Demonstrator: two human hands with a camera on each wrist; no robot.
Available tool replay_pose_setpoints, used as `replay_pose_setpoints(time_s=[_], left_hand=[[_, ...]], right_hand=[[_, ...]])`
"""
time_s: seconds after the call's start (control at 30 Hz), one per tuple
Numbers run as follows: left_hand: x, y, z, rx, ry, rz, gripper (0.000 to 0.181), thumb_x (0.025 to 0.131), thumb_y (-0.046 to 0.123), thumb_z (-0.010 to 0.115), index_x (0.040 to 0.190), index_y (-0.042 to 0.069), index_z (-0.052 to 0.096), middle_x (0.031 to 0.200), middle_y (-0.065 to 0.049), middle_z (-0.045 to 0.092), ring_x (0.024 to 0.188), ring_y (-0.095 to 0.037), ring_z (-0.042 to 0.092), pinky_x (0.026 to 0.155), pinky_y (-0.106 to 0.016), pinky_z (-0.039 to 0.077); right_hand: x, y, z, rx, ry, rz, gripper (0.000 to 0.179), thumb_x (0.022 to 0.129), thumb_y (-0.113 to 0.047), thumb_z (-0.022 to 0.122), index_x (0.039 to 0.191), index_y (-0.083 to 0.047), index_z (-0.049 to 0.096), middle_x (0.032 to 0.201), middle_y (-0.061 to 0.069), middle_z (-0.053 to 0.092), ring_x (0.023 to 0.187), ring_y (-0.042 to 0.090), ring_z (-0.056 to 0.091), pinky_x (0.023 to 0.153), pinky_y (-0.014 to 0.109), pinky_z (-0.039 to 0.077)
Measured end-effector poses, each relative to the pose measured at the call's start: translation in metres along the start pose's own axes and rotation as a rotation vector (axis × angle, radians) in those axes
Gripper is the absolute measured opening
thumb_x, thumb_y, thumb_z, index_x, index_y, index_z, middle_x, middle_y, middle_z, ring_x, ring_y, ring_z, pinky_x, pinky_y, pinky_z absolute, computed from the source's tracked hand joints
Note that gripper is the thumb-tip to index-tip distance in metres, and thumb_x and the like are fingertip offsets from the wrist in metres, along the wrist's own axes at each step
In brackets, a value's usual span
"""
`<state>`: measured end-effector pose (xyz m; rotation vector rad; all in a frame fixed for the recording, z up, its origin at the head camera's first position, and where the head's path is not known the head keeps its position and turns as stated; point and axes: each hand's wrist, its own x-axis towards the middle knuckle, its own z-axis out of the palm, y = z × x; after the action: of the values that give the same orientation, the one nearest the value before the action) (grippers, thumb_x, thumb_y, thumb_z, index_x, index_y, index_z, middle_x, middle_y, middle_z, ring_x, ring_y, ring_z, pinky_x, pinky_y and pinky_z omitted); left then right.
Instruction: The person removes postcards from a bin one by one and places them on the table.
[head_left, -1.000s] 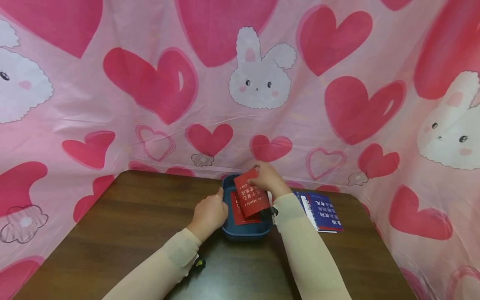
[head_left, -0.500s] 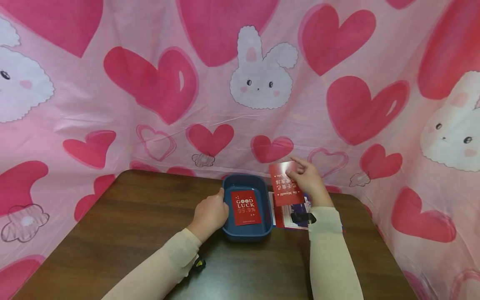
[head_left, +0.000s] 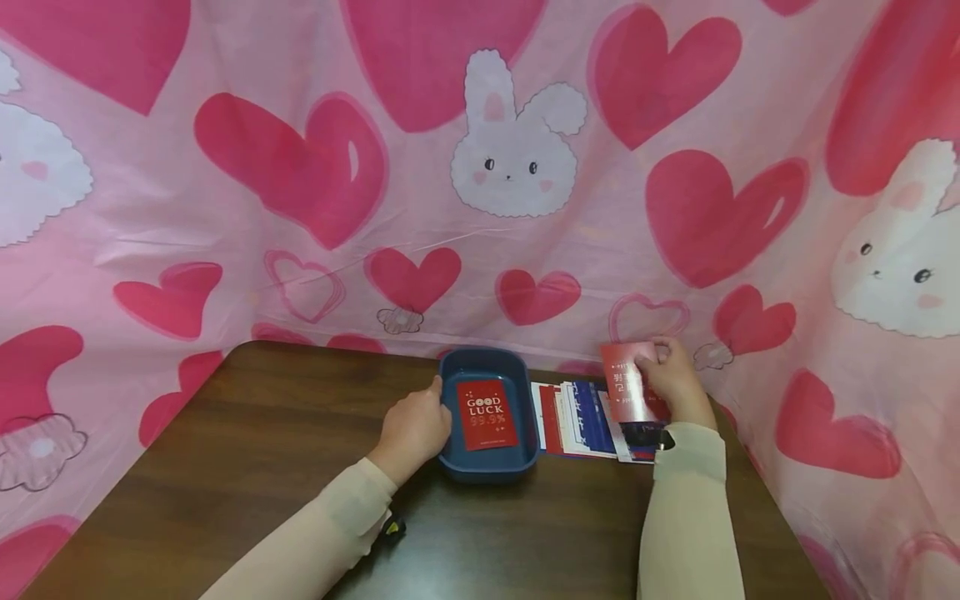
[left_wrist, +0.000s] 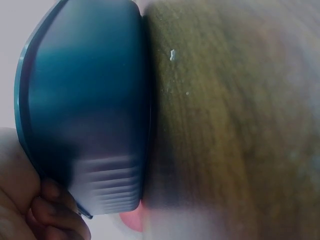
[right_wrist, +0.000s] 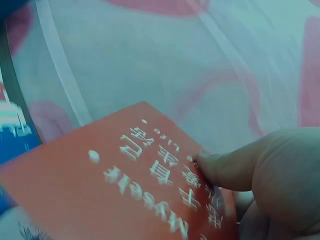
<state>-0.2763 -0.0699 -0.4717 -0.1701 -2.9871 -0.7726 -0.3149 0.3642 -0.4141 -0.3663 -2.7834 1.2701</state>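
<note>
A dark blue plastic tray (head_left: 486, 477) stands on the table. My left hand (head_left: 414, 429) grips its left rim, the thumb on top; in the left wrist view curled fingers (left_wrist: 56, 212) lie against the tray's outer wall (left_wrist: 90, 100). Inside the tray lies a red card (head_left: 487, 417) printed "GOOD LUCK 99.9%". Between thumb and fingers, my right hand (head_left: 677, 383) pinches another red card (head_left: 627, 385) with white lettering by its edge. That held card hangs above the right end of a fanned row of cards (head_left: 588, 417) and hides part of it.
The row of red, white and blue cards lies right beside the tray. Brown wooden tabletop (head_left: 285, 433) spreads to the left and in front. A pink heart-and-rabbit cloth (head_left: 420, 200) hangs behind the table and along its sides.
My right hand has carried the red card out of the tray and rightward over the row of cards. The left hand has kept its grip on the tray.
</note>
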Motion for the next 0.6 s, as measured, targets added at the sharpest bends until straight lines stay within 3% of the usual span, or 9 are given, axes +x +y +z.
replay_pose_setpoints(time_s=[0.23, 0.3, 0.43, 0.6], left_hand=[[0.000, 0.000, -0.001, 0.004, 0.000, 0.011, 0.066, 0.106, 0.025, 0.066, 0.168, 0.003, 0.054, 0.112, -0.022, 0.083, 0.071, -0.028, 0.069, 0.062, -0.045, 0.058], [0.000, -0.001, -0.001, -0.005, 0.000, 0.007, 0.066, 0.106, 0.024, 0.066, 0.168, 0.003, 0.054, 0.116, -0.023, 0.083, 0.071, -0.028, 0.069, 0.063, -0.045, 0.058], [-0.001, -0.001, -0.002, -0.022, -0.016, -0.008, 0.067, 0.107, 0.025, 0.067, 0.169, 0.003, 0.052, 0.111, -0.021, 0.083, 0.067, -0.026, 0.065, 0.060, -0.042, 0.056], [-0.001, -0.001, -0.002, -0.039, -0.027, -0.016, 0.068, 0.108, 0.024, 0.067, 0.170, 0.003, 0.050, 0.104, -0.019, 0.081, 0.064, -0.025, 0.062, 0.058, -0.039, 0.054]], right_hand=[[0.004, 0.039, -0.009, -0.031, 0.015, 0.160, 0.068, 0.116, -0.026, 0.058, 0.174, -0.002, 0.033, 0.168, 0.041, 0.041, 0.137, 0.054, 0.054, 0.108, 0.068, 0.056], [0.008, 0.046, -0.007, -0.013, 0.009, 0.201, 0.069, 0.115, -0.025, 0.060, 0.174, -0.003, 0.033, 0.164, 0.040, 0.043, 0.130, 0.051, 0.055, 0.102, 0.065, 0.058], [0.019, 0.059, 0.000, -0.044, 0.000, 0.208, 0.067, 0.110, -0.019, 0.064, 0.169, 0.003, 0.040, 0.150, 0.040, 0.051, 0.114, 0.045, 0.058, 0.087, 0.053, 0.058], [0.017, 0.061, 0.009, -0.083, -0.030, 0.214, 0.066, 0.110, -0.015, 0.060, 0.165, 0.011, 0.037, 0.152, 0.042, 0.050, 0.121, 0.050, 0.057, 0.098, 0.061, 0.057]])
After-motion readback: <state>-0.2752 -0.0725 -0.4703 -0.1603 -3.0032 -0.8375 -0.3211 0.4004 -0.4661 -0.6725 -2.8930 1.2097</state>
